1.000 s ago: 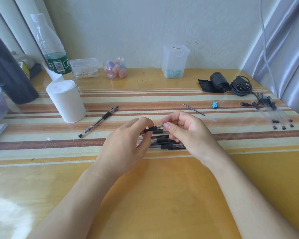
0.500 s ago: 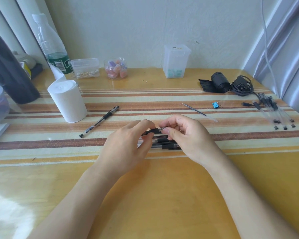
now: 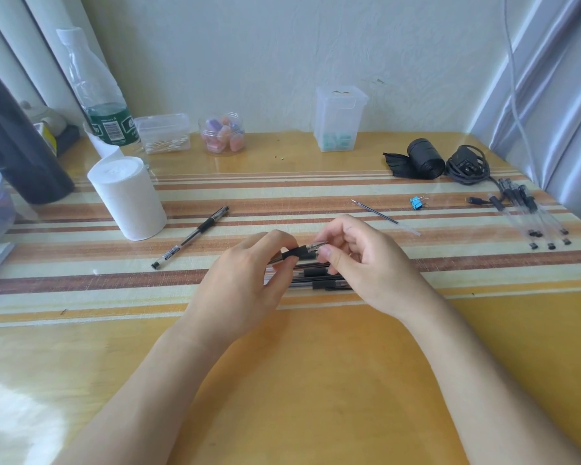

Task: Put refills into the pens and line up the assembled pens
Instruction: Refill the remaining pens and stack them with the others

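My left hand (image 3: pixel 242 283) grips a clear pen (image 3: pixel 299 252) by its black rubber grip, just above the striped mat. My right hand (image 3: pixel 366 260) pinches the pen's tip end between thumb and fingers. Beneath both hands lies a bunch of black-gripped pens (image 3: pixel 316 278), partly hidden. One assembled pen (image 3: pixel 190 237) lies alone on the mat to the left. A loose refill (image 3: pixel 378 214) lies beyond my right hand. Several clear pen barrels (image 3: pixel 530 213) are grouped at the far right.
A white paper roll (image 3: pixel 128 196) stands left of the lone pen, with a plastic bottle (image 3: pixel 96 92) behind it. Small containers (image 3: pixel 339 119) line the wall. A blue binder clip (image 3: pixel 416 203), black roll (image 3: pixel 423 159) and coiled cable (image 3: pixel 467 166) sit at the right.
Both hands stay on the same pen. My right hand's fingers have shifted slightly around the tip end; the pen stays in the same spot.
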